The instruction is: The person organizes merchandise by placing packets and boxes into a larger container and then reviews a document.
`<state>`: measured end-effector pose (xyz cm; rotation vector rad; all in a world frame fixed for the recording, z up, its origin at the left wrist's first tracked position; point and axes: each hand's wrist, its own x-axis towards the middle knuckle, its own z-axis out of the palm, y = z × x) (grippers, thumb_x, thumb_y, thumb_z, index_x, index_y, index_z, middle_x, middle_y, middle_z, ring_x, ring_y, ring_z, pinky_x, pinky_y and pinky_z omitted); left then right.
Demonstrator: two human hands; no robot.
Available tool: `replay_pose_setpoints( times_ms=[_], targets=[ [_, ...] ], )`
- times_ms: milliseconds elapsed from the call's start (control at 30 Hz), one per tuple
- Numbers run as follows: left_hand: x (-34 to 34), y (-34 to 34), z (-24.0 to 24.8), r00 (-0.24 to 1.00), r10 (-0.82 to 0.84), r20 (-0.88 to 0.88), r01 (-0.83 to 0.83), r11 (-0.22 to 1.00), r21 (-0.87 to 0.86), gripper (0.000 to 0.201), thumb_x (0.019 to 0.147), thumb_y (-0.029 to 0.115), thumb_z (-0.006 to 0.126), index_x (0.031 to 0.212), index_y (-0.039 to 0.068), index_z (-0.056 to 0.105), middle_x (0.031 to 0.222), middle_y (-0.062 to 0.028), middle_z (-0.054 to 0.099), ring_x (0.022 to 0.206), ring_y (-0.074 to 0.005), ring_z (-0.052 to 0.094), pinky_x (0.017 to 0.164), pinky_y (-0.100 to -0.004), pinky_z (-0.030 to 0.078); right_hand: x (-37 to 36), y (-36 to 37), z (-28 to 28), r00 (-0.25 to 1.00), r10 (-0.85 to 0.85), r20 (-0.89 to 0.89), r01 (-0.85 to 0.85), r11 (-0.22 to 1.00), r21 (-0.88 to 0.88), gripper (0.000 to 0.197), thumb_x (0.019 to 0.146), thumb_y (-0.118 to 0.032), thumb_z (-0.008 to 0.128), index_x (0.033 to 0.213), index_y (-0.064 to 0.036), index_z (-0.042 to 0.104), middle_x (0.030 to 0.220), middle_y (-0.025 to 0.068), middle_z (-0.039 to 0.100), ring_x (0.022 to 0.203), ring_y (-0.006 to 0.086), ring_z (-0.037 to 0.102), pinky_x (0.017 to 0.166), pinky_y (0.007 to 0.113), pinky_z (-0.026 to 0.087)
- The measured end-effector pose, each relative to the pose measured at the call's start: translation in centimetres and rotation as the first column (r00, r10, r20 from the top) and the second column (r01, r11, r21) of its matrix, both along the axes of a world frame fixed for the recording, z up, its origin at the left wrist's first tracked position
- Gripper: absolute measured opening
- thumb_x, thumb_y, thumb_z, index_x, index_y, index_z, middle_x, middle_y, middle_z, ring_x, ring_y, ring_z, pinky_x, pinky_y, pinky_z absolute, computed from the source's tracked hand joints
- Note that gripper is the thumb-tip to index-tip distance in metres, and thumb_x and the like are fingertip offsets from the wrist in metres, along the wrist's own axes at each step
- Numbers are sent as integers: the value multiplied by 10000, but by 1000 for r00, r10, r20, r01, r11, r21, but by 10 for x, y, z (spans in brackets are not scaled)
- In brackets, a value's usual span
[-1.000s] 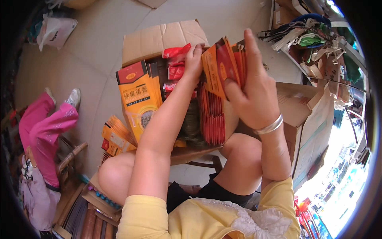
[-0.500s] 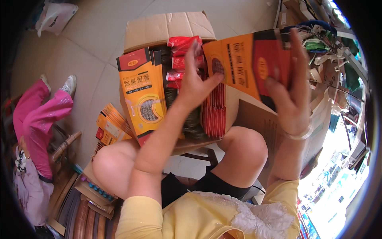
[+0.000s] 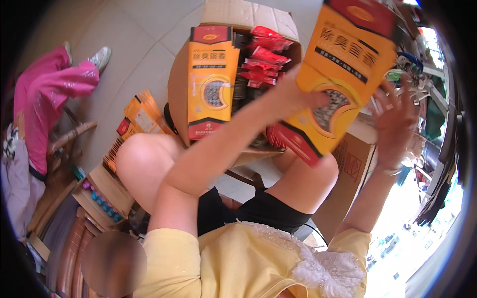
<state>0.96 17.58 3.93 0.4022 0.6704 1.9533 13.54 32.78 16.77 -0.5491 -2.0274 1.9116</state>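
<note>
A flat yellow and red carton (image 3: 365,52) with an oval picture of dark grains is held upright and tilted at the right. My left hand (image 3: 296,96) grips its lower left side, thumb across the front. To its right my right hand (image 3: 395,119) is raised with fingers spread, slightly blurred and holding nothing. On my lap stands an open cardboard box (image 3: 178,84). More yellow cartons (image 3: 211,62) lie stacked on its left side, and shiny red packets (image 3: 266,62) fill its middle. My left arm and the held carton hide the box's right part.
Several smaller orange packs (image 3: 144,116) lie beside my left knee. Below them a small case (image 3: 112,186) holds blue and purple items. A person in pink trousers (image 3: 57,94) sits at the left. Another cardboard box (image 3: 348,184) stands past my right knee, near cluttered shelves (image 3: 437,94).
The carton has turned more upright, and its lower end now shows. My left hand has moved right from over the box to grip it; my right hand has let go. The view has shifted.
</note>
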Motion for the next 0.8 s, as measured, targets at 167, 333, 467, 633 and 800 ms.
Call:
replay_pose_setpoints(
  times_ms=[167,333,467,633,800],
  targets=[
    [107,-11,-7,931,128,342,-127,992,-26,545,781,195,734,1223,16,470,1137,-69,588,1058,-154,543,921,-319,441,43,-51,-37,953,0,304,-21,998,66,838,762,-130,648,1439,-33,162,1321,164,429,1173,249,482,964,346,400],
    [138,-28,-47,978,-61,-197,-6,946,-325,678,811,524,597,1214,-7,475,1037,-162,597,1019,-284,567,865,-373,452,58,-42,-22,872,10,490,44,994,-98,827,730,-8,596,1438,-43,170,1296,172,455,1162,250,492,952,344,419],
    [75,-27,-76,548,-134,-826,-438,795,-419,453,818,208,569,1231,41,492,1185,-173,535,1128,-320,488,956,-415,376,32,-31,-28,865,-23,501,19,1000,13,805,740,68,536,1442,-72,168,1293,170,459,1142,246,508,907,313,457],
    [-7,-7,-123,-279,-544,-791,-615,734,-288,456,823,160,486,1279,155,492,1430,-62,346,1355,-228,252,1041,-514,251,1,-13,-96,865,-55,500,-192,882,430,824,733,-32,591,1441,-92,175,1311,199,459,1132,300,527,930,329,438],
    [-34,-6,-130,-360,-702,-615,-659,657,-364,446,844,176,461,1289,149,480,1443,-14,320,1365,-187,226,1022,-518,250,-15,-25,-104,610,-180,772,-546,611,574,860,693,-166,619,1432,-108,182,1307,257,441,1152,418,475,968,414,399]
  ],
)
